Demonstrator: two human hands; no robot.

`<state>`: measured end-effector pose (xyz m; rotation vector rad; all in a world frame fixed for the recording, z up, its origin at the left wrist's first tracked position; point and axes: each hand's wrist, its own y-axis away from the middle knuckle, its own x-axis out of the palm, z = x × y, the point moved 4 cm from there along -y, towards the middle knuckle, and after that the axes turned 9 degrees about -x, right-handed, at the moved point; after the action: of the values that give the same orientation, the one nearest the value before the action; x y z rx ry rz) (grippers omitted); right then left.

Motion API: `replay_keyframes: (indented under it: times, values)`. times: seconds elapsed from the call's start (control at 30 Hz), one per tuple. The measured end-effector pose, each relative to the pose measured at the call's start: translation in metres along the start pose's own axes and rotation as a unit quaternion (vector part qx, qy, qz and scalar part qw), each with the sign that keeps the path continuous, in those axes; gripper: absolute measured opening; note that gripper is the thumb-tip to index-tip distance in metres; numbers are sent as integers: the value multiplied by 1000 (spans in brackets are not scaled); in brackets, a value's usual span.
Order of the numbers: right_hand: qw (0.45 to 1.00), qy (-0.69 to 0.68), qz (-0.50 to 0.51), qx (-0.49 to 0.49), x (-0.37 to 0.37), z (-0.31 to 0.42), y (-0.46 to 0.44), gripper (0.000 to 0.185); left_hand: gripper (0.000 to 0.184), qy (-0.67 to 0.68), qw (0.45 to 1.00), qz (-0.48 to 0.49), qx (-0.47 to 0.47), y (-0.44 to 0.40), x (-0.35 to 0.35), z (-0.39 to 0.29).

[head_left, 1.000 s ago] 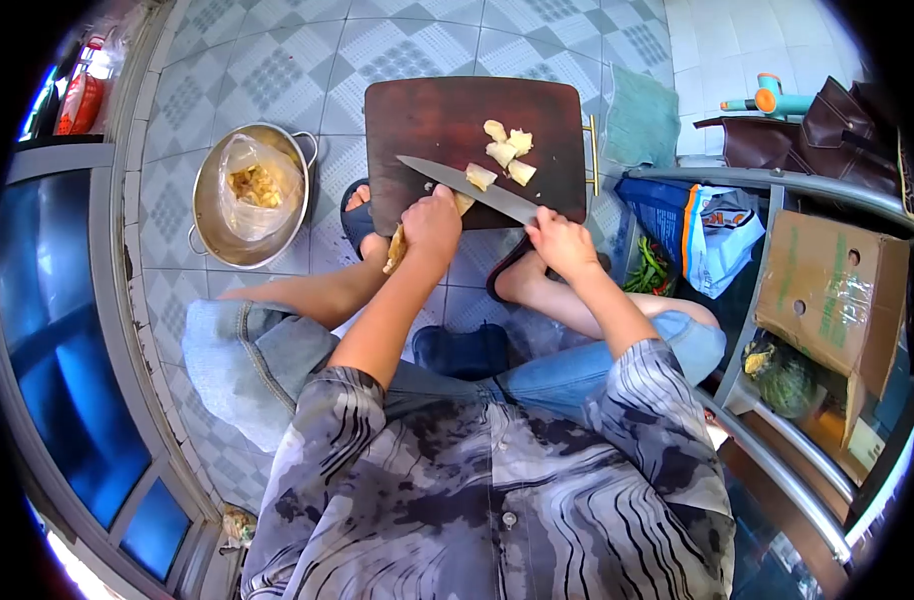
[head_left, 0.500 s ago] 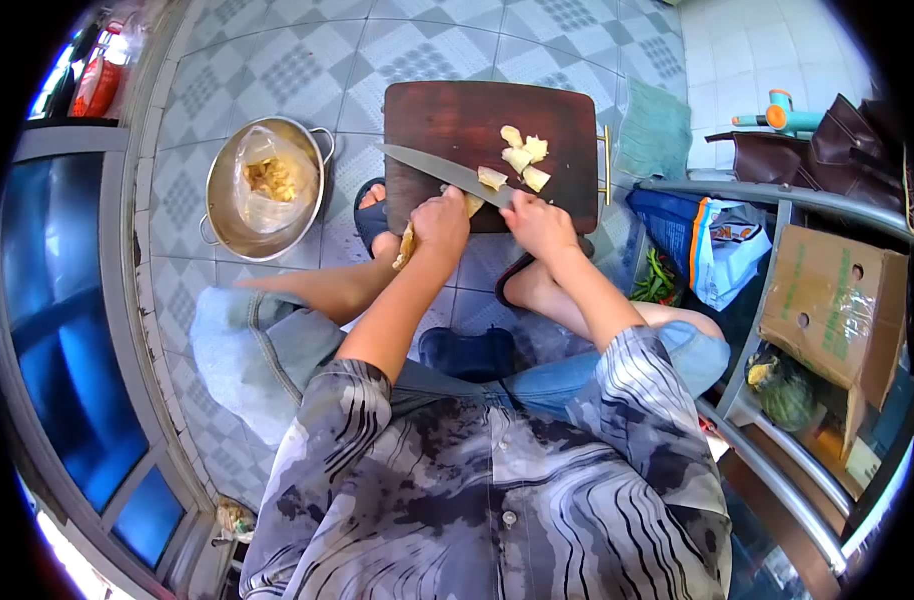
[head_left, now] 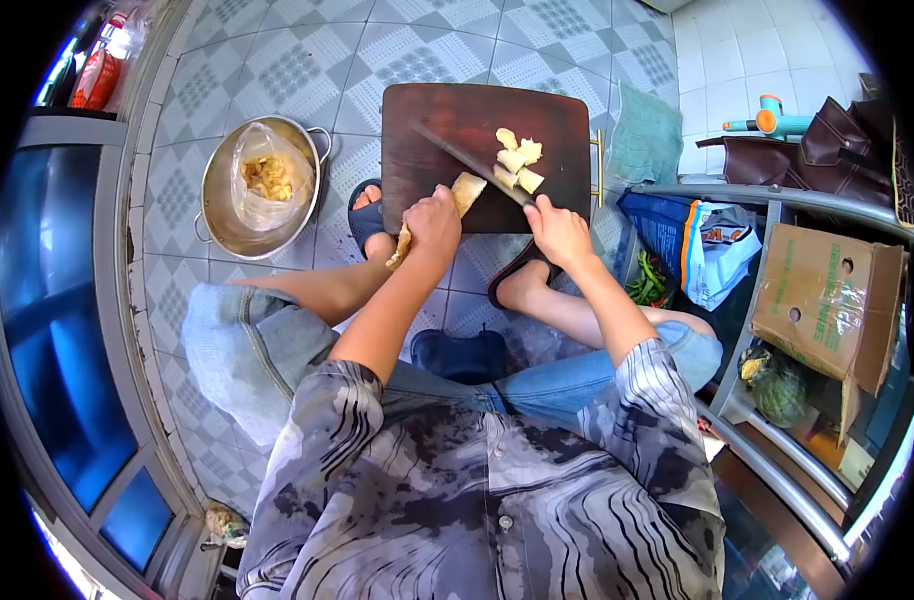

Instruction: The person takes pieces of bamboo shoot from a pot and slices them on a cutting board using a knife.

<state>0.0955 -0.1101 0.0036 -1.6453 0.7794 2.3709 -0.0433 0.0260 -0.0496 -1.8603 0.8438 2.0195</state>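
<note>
In the head view, a dark red-brown wooden board (head_left: 432,105) stands before my feet. My left hand (head_left: 432,228) is closed round a long, pale food piece with brownish skin (head_left: 468,191); its cut end lies over the board's near edge and its other end sticks out below my fist. I cannot tell what food it is. My right hand (head_left: 560,230) grips the handle of a large kitchen knife (head_left: 467,160). The blade slants up and left across the board, beside several pale cut chunks (head_left: 517,155).
Left of the board, a two-handled metal pot (head_left: 215,190) holds a plastic bag (head_left: 267,215) of yellowish pieces. Right are a green cloth (head_left: 645,135), a blue-and-white bag (head_left: 722,250), green chillies (head_left: 649,280) and a cardboard box (head_left: 817,300) on a shelf. A small dark stool (head_left: 459,355) stands between my legs.
The knife has moved off the held piece and turned more steeply, its blade now against the chunks. The nearest cut chunk has shifted right to join the others. More of the held piece shows.
</note>
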Motion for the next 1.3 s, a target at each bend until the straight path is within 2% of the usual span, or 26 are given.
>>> replay_keyframes:
  times: [0.03, 0.07, 0.17, 0.3, 0.4, 0.6, 0.8, 0.87, 0.97, 1.17, 1.3]
  values:
    - [997, -66, -17, 30, -2, -4, 0, 35, 8, 3, 1000, 0, -15, -1, 3, -1]
    - [997, -66, -17, 31, -5, -4, 0, 35, 8, 3, 1000, 0, -14, 0, 5, -5]
    - [971, -200, -113, 71, -12, -12, 1, 38, 10, -14, 999, -26, -16, -4, 5, -16]
    - [984, -138, -99, 55, -20, 10, 17, 36, 14, -52, 998, 9, -22, -8, 7, -29]
    - [998, -59, -20, 16, -4, 30, 28, 36, 18, -69, 997, 30, -32, -9, 10, -33]
    - [994, -106, -11, 26, 18, 47, 36, 36, 25, -78, 995, 43, -37, -7, 13, -32]
    - [998, -57, -13, 37, 20, 57, 34, 35, 21, -96, 994, 38, -33, -2, 17, -29]
    - [998, -41, -23, 32, 23, 53, 30, 35, 16, -39, 998, -47, -11, 0, 22, -25]
    - [999, -29, -26, 13, 32, 50, 23, 35, 16, -57, 995, -85, -3, 8, 9, -22]
    - [994, 5, -90, -61, 24, 66, -16, 40, 17, -51, 998, 5, 28, 7, -5, -20]
    - [993, 19, -63, -100, 25, 59, -29, 40, 18, -22, 999, 13, 24, 3, -7, -15]
